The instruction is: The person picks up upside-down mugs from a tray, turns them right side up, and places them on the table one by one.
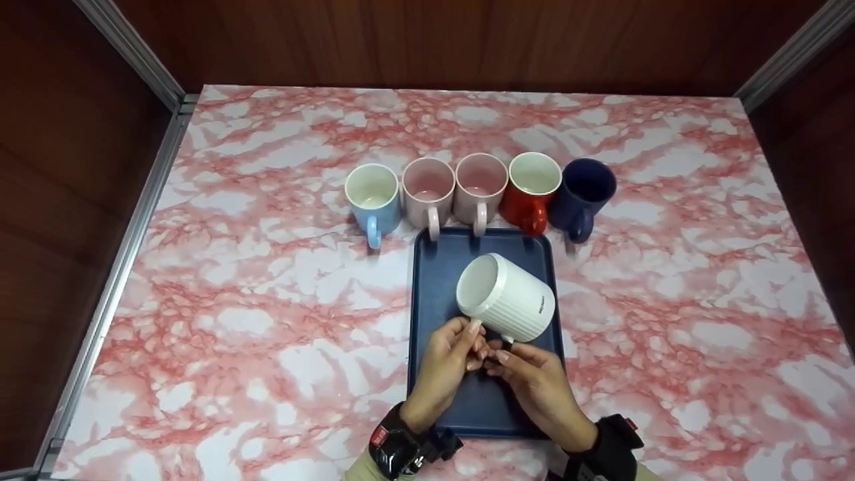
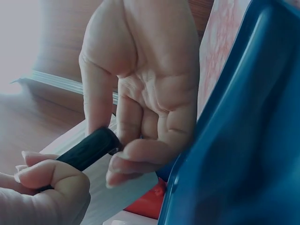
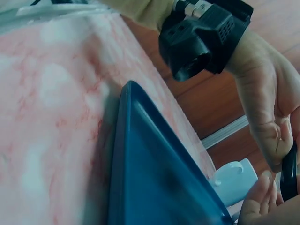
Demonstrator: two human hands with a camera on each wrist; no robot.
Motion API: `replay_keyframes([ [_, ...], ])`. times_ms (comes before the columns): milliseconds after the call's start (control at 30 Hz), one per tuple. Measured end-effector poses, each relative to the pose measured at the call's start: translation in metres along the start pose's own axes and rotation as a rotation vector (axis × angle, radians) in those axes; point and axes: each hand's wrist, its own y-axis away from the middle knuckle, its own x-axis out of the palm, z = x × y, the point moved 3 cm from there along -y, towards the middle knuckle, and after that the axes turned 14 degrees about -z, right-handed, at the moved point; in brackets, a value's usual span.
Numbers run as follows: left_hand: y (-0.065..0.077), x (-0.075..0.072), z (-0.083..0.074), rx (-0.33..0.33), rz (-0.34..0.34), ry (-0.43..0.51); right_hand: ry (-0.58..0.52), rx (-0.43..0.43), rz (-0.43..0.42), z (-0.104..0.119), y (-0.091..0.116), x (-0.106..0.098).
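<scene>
A white ribbed mug [image 1: 511,300] with small dark lettering is tilted over the blue tray [image 1: 434,401], its mouth facing up and left. Its dark handle [image 2: 89,150] points toward the person. My left hand [image 1: 444,361] pinches one end of this handle between thumb and fingertips. At the handle's other end, the curled fingers of my right hand [image 1: 538,381] hold on, close to the left fingertips. In the right wrist view the glossy black handle [image 3: 289,173] shows between both hands, while the mug's body is mostly out of frame.
Behind the tray stands a row of upright mugs: light blue [image 1: 374,200], two pink ones [image 1: 427,200], red [image 1: 524,204] and dark blue [image 1: 581,200]. Their handles face the person, some overhanging the tray's far edge in this view. Wooden panels [image 1: 434,47] enclose the marbled table [image 1: 267,280].
</scene>
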Motion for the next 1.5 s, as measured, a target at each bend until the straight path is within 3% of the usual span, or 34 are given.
replay_keyframes([
  [433,-0.002,0.001,0.004,-0.059,0.016,-0.088,-0.037,-0.073,-0.097,0.007,0.007,-0.006],
  [700,-0.003,0.000,0.004,-0.054,0.035,-0.160,-0.075,-0.117,-0.036,0.009,0.008,-0.008],
  [1033,-0.003,0.001,0.003,0.048,0.073,-0.242,-0.098,-0.178,0.040,0.013,0.008,-0.012],
  [1233,-0.006,-0.001,0.005,0.112,0.039,-0.378,-0.076,-0.195,0.055,0.019,0.010,-0.013],
  [1433,-0.007,-0.001,0.008,0.119,0.041,-0.408,-0.052,-0.246,0.105,0.019,0.007,-0.020],
  [1500,-0.007,-0.001,0.009,0.126,0.050,-0.425,-0.034,-0.275,0.115,0.012,0.001,-0.032],
])
